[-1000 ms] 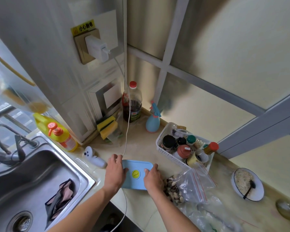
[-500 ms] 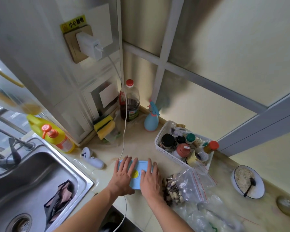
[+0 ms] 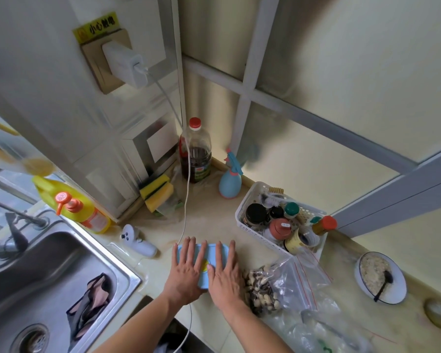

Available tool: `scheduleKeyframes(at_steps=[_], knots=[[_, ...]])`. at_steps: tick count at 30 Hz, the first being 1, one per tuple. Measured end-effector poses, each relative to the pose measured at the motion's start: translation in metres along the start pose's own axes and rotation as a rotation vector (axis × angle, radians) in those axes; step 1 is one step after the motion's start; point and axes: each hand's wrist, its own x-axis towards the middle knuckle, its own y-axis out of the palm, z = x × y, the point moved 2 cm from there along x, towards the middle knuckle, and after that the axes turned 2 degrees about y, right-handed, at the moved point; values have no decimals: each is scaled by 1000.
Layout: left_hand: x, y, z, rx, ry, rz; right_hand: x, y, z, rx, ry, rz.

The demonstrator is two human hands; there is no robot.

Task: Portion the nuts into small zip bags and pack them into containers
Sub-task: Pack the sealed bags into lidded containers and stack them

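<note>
Kitchen table, lower middle: lid pressed shut.
Left hand (image 3: pixel 187 270) and right hand (image 3: pixel 224 275), a second ago gripping the box (image 3: pixel 215 250) ends, now lie flat on it; sealed, I'd judge.

Soft daylight thru frosted panels (image 3: pixel 341 72), bright overall. Wide-angle bends edges; corners smeared, esp. top left. Faint shadows under hands; sink (image 3: pixel 49 271) shows mild glare.

Both hands (image 3: pixel 206 271) (flat) press blue lid (image 3: pixel 214 253).
</note>
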Motion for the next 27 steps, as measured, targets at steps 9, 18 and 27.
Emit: scheduleKeyframes(at_steps=[9,18,27], knots=[[8,-38,17,188,176,247,-20,-21,-10,-106,-411,33],[2,-41,21,153,135,-84,-20,-28,-16,-198,-149,0],[-1,-35,-16,149,-40,65,-21,-24,-4,-60,51,18]])
